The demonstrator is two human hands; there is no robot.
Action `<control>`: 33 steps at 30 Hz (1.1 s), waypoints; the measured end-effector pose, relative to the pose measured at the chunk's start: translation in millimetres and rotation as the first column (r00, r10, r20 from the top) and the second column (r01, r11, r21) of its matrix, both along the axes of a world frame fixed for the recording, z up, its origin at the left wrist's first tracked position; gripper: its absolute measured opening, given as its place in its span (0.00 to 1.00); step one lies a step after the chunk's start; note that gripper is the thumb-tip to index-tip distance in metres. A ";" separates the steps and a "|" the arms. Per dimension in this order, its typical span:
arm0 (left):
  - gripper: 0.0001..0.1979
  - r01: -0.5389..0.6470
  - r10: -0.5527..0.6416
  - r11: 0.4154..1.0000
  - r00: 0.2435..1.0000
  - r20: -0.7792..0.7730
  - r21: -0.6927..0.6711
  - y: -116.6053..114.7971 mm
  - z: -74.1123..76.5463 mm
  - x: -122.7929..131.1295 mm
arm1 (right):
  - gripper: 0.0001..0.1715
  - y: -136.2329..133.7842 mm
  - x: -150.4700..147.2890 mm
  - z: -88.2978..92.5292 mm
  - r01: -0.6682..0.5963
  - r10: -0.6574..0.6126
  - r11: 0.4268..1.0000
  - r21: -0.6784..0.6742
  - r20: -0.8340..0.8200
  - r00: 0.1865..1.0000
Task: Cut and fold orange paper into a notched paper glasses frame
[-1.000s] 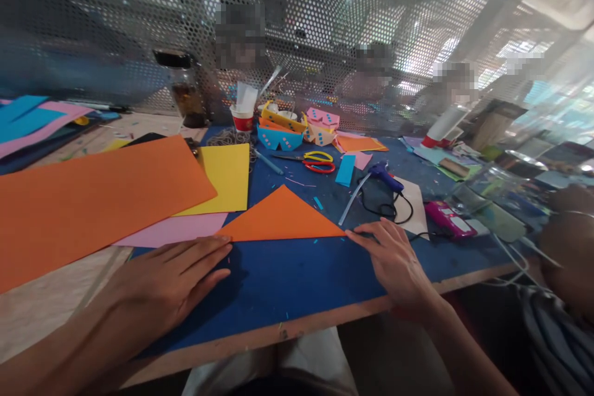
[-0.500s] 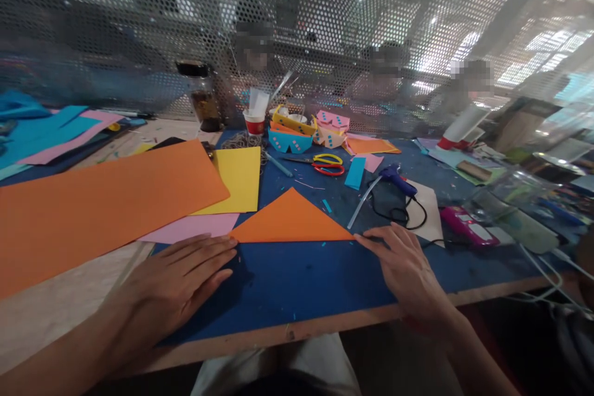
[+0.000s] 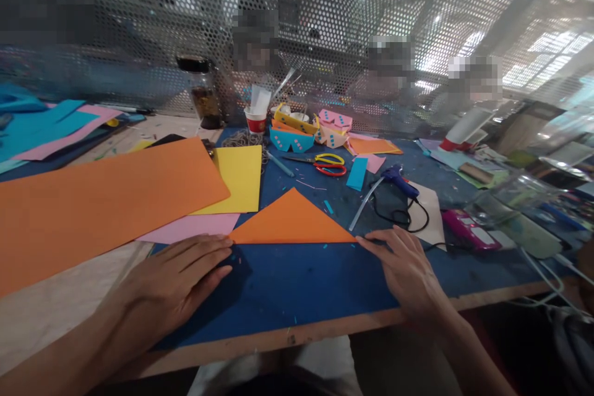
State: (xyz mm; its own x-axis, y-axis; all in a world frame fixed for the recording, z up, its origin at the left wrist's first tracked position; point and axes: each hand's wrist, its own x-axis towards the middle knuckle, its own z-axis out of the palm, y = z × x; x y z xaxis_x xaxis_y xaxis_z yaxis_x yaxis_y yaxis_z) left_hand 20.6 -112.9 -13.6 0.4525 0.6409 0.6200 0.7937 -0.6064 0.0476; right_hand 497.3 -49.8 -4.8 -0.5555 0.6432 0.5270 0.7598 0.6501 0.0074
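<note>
The fingers of the left hand (image 3: pixel 169 281) lie straight and close together, palm down, their tips touching the left corner of a flat orange triangle of paper-like sheet (image 3: pixel 293 221). The right hand (image 3: pixel 401 263) reaches in from the opposite side, its fingers loosely extended and its leading fingertips at the right corner. Neither hand is curled around anything; both look open, resting on the corners rather than gripping.

The orange triangle lies between the two sets of fingertips — to the right of the left hand, to the left of the right one. Its long axis runs from hand to hand along the straight edge facing the person, and its peak points away toward the back of the table. Neither hand is nearer: each touches its own end.

Farther out, a pink sheet (image 3: pixel 195 226) shows just beyond the left fingers, beside a yellow sheet (image 3: pixel 244 176) and partly under a large orange sheet (image 3: pixel 102 198). Near the right fingers is the lower end of a translucent rod (image 3: pixel 365 206), which slants from a blue glue gun (image 3: pixel 401 182). Scissors with red and yellow handles (image 3: pixel 330 170) lie past the peak — all on a blue table surface (image 3: pixel 301 291).
</note>
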 end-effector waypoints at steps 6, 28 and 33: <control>0.14 -0.039 0.038 0.999 0.999 0.022 0.010 -2.1 8.6 -0.8 | 0.36 4.4 11.9 -3.9 -0.052 0.054 0.997 -0.050 0.033 0.998; 0.10 -0.223 0.226 0.974 0.972 0.072 -0.046 1.1 24.3 -11.2 | 0.34 -4.0 7.0 -6.7 0.026 -0.028 0.995 -0.095 -0.026 0.999; 0.17 -0.143 0.163 0.971 0.982 0.092 -0.194 13.5 6.9 -10.0 | 0.32 -1.1 3.0 -4.1 0.013 -0.013 0.999 -0.046 -0.006 1.000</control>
State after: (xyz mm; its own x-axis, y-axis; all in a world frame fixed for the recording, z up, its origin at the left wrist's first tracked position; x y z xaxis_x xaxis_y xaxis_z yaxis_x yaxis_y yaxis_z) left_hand 10.7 -99.4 -6.8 0.2778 0.8057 0.5231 0.8605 -0.4508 0.2374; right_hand 500.3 -50.8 -8.9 -0.5439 0.6739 0.4999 0.7680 0.6398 -0.0269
